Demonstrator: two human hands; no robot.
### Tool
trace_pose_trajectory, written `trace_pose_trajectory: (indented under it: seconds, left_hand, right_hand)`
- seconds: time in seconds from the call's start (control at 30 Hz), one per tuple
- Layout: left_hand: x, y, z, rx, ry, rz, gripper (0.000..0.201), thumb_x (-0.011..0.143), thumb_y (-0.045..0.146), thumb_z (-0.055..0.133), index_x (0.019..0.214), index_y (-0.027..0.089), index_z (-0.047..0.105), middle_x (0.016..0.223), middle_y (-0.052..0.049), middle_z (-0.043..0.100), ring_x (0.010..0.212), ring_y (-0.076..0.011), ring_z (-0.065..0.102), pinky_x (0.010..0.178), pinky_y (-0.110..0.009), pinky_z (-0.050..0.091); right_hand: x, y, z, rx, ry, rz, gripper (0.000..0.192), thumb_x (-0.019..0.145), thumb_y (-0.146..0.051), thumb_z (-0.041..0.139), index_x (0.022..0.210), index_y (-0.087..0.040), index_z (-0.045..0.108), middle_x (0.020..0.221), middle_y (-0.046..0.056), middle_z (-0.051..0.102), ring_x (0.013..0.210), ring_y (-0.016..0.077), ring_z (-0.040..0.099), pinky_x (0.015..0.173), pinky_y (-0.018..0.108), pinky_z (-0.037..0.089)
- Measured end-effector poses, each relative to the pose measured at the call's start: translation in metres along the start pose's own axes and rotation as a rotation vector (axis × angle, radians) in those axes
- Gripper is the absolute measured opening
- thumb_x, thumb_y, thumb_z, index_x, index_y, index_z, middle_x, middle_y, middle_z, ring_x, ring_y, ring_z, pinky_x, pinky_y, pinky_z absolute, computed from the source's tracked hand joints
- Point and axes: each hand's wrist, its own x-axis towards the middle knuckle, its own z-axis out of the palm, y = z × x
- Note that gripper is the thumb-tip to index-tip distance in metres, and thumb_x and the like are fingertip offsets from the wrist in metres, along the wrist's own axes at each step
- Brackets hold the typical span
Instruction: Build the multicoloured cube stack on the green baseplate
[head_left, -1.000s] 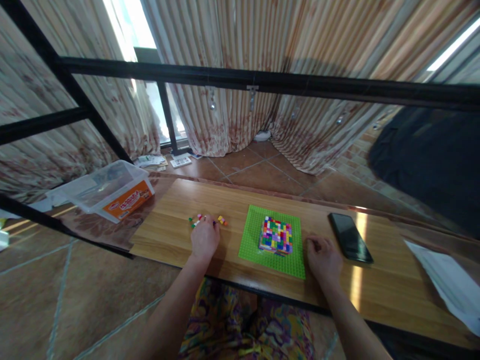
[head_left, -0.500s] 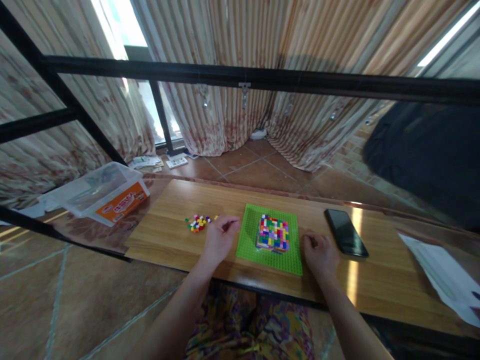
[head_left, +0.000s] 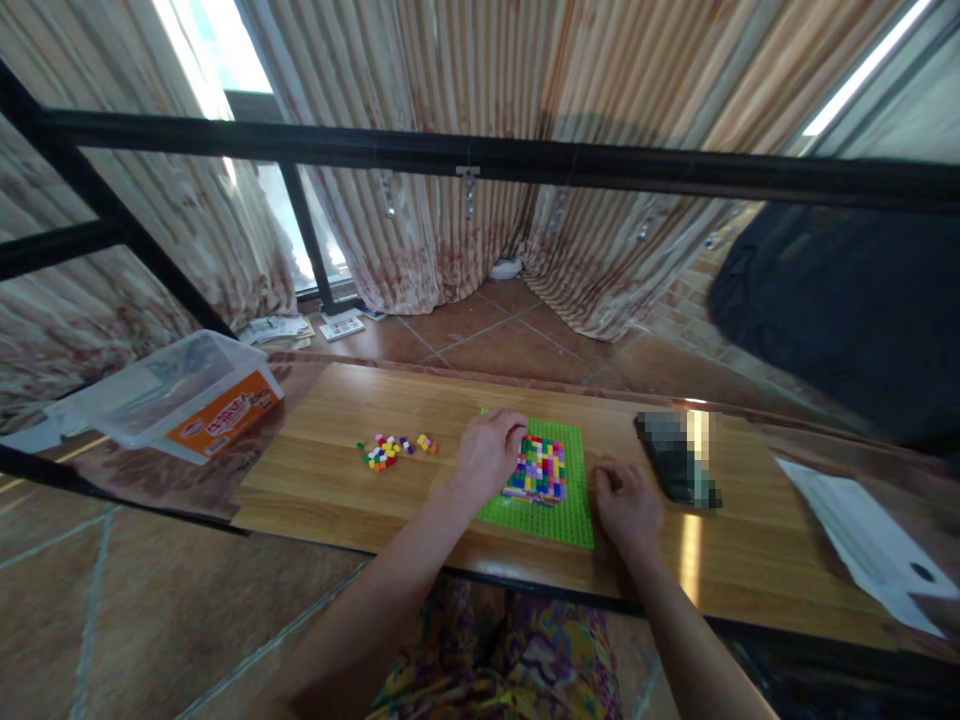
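My left hand is over the left side of a block of small multicoloured bricks, its fingers pinched at the far left corner. Whatever those fingertips hold is too small to make out. The brick block stands on a green studded baseplate, partly covered by the hand. Just right of the baseplate, my right hand rests on the table with its fingers curled in; what they hold, if anything, is hidden. A loose pile of small coloured bricks lies to the left.
The wooden table carries a black phone and white papers on the right. Beyond its left end sits a clear plastic box with an orange label. A black metal bar crosses in front of the curtains.
My left hand has moved right, from beside the baseplate to over the brick block. The right hand stays beside the baseplate. The whole view has shifted slightly.
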Motion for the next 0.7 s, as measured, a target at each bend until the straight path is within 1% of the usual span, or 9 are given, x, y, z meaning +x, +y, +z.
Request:
trace_pose_trajectory:
  seconds: [0.13,0.23,0.43,0.57,0.7]
  left_hand:
    - [0.005,-0.006,0.015,-0.034,-0.008,-0.006,0.017,0.086,0.018,0.049,0.087,0.02,0.066,0.087,-0.003,0.068,0.085,-0.0164,0.06,0.085,-0.032,0.046]
    - [0.005,-0.008,0.022,-0.041,-0.021,-0.028,0.017,0.085,0.017,0.05,0.085,0.021,0.067,0.086,-0.002,0.068,0.084,-0.0159,0.061,0.085,-0.032,0.046]
    - [0.004,-0.01,0.029,-0.104,-0.037,-0.082,0.018,0.085,0.017,0.051,0.086,0.02,0.068,0.087,-0.003,0.069,0.083,-0.0156,0.061,0.083,-0.03,0.047]
    - [0.003,-0.011,0.032,-0.188,-0.018,-0.161,0.018,0.085,0.019,0.051,0.085,0.02,0.068,0.087,-0.002,0.07,0.082,-0.0151,0.063,0.08,-0.029,0.048]
    - [0.0,-0.011,0.032,-0.244,0.013,-0.191,0.017,0.084,0.019,0.052,0.086,0.02,0.068,0.087,-0.002,0.071,0.083,-0.0153,0.063,0.081,-0.029,0.048]
  right_hand:
    - [0.0,0.0,0.0,-0.003,0.004,-0.004,0.033,0.083,-0.037,0.042,0.088,-0.018,0.069,0.09,0.006,0.062,0.071,0.0144,0.051,0.061,0.027,0.03]
    - [0.0,-0.001,0.0,0.01,0.009,-0.009,0.033,0.083,-0.037,0.042,0.088,-0.018,0.069,0.091,0.007,0.062,0.071,0.0145,0.051,0.061,0.027,0.03]
    - [0.0,0.0,0.0,0.009,0.009,-0.003,0.032,0.083,-0.037,0.043,0.087,-0.019,0.069,0.088,0.006,0.061,0.07,0.0142,0.05,0.061,0.027,0.03]
    - [0.0,-0.001,-0.001,0.002,0.002,0.007,0.032,0.083,-0.037,0.044,0.088,-0.019,0.07,0.089,0.006,0.061,0.07,0.0139,0.05,0.061,0.026,0.03]
    - [-0.001,-0.002,-0.001,0.005,0.005,0.022,0.034,0.083,-0.038,0.043,0.089,-0.019,0.07,0.09,0.006,0.061,0.068,0.0134,0.049,0.061,0.026,0.03]
